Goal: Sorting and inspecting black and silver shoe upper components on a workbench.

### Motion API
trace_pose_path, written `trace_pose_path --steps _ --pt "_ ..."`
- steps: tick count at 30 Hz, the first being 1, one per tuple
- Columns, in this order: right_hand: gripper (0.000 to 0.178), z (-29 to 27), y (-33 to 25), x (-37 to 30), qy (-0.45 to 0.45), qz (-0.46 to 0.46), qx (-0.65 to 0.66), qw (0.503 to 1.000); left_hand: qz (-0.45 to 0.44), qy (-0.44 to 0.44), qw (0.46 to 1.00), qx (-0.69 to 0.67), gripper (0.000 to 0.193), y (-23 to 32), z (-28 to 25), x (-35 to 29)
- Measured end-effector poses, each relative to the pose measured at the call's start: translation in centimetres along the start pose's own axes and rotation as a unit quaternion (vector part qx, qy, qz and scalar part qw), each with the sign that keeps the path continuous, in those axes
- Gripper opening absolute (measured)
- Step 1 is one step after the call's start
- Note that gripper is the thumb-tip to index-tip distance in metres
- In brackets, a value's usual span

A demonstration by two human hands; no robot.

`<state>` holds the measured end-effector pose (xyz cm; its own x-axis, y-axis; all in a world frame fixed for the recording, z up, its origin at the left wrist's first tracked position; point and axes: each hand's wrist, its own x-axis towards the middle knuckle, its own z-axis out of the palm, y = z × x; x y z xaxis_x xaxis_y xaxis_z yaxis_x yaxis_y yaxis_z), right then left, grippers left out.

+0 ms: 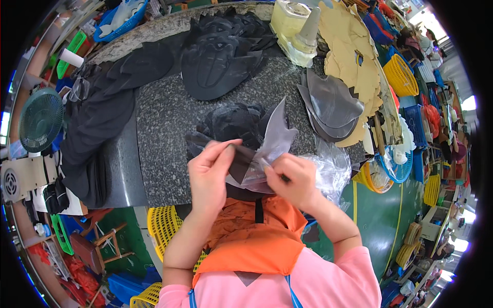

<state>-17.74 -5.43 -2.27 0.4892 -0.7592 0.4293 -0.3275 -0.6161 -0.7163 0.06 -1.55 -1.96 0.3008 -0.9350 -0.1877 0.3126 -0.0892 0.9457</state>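
Note:
Between my hands, above the near edge of the table, is a thin cut sheet piece (278, 131), dark on one part and shiny translucent grey on another, with a pointed, notched edge. My left hand (209, 172) pinches its dark corner between thumb and fingers. My right hand (294, 178) is closed on the grey side, fingertips pressed together. A small black thing (285, 178) shows in the right fist; its kind is hidden. Just beyond lies a crumpled heap of black cut pieces (231, 126). Crinkled transparent plastic film (331, 169) lies beside my right hand.
Black cut pieces (221, 66) are stacked at the far side, with more (97, 123) overlapping leftward. Grey pieces (334, 105) lie right, near brown paper (349, 56). A yellowish container with a cone (308, 33) stands behind. Yellow baskets (163, 226) flank me; a fan (41, 119) stands left.

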Motion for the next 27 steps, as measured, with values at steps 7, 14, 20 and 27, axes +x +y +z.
trace_pose_path --steps 7,14,20,27 --pt "0.020 3.0 -3.0 3.4 0.260 0.200 0.312 0.892 0.389 0.019 0.896 0.214 0.006 -1.0 5.1 0.0" --pt "0.018 -6.2 9.2 -6.8 0.033 0.160 -0.323 0.932 0.022 0.085 0.977 -0.192 0.010 2.7 -1.7 3.2" --pt "0.052 -8.7 -1.0 -2.9 -0.148 0.185 -0.002 0.971 0.107 -0.205 0.955 0.185 0.014 4.0 3.6 -1.9" --pt "0.077 -6.0 -1.2 -2.9 0.000 0.390 0.752 0.531 0.241 0.060 0.969 -0.008 0.068 3.2 1.9 -3.9"
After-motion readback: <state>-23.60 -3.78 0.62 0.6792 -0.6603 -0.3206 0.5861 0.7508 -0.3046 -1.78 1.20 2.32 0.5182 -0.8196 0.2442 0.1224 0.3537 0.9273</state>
